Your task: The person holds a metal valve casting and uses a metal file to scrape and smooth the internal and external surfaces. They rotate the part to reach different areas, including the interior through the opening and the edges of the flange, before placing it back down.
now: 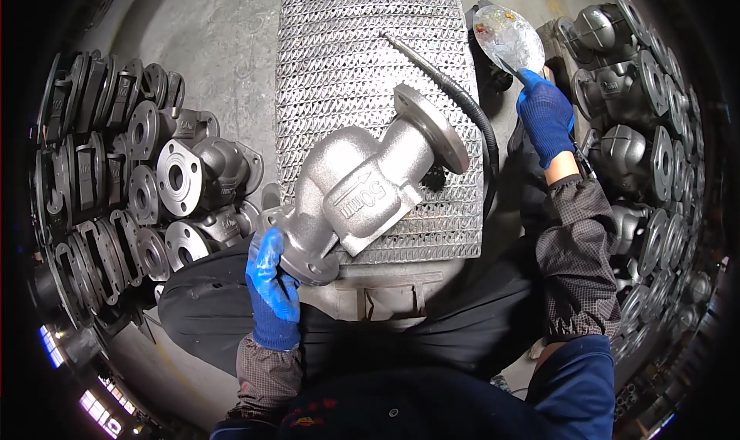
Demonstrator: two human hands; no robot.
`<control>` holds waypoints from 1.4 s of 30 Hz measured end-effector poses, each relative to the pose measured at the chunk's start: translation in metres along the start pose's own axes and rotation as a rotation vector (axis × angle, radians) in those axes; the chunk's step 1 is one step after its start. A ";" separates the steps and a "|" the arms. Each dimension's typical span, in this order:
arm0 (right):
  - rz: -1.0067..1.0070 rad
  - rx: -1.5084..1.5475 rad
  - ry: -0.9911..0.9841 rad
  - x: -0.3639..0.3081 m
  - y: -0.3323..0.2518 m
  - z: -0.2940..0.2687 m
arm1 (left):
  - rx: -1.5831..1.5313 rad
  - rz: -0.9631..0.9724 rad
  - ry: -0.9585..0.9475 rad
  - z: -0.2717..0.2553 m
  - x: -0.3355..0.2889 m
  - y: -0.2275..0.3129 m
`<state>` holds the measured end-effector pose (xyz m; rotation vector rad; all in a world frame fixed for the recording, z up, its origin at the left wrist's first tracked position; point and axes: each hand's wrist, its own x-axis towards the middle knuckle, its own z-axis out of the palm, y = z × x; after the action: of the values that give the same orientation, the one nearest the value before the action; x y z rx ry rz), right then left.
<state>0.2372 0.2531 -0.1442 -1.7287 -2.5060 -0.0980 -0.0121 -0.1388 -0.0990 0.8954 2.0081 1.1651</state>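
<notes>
A grey cast-metal valve body (362,189) with round flanges at its ends lies tilted on the metal grating (331,70) in front of me. My left hand (274,278), in a blue coated glove, is closed on its near-left flange, with the thumb side showing. To the right, my right hand (546,116), also gloved in blue, reaches forward with its fingers together at the near edge of a round, shiny plate (512,39). Red and yellow stains mark that plate. Something thin and dark runs from the fingertips across it; its kind is not clear.
A black flexible hose (455,89) with a thin metal tip lies across the grating's right side. Many similar castings are stacked at the left (181,178) and the right (624,147). My bent legs (478,309) flank the grating's near end.
</notes>
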 end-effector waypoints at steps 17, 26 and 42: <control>-0.021 0.030 -0.032 0.007 -0.001 0.001 | 0.169 0.102 0.070 0.010 0.006 -0.004; -0.015 0.583 -0.027 -0.001 0.007 -0.010 | -0.134 0.021 0.001 0.005 0.002 -0.001; -0.442 0.838 -0.098 -0.181 -0.093 -0.105 | -0.398 0.011 0.093 0.011 0.005 0.013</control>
<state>0.2183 0.0409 -0.0607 -0.8584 -2.3884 0.8804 -0.0029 -0.1246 -0.0931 0.6594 1.7505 1.5658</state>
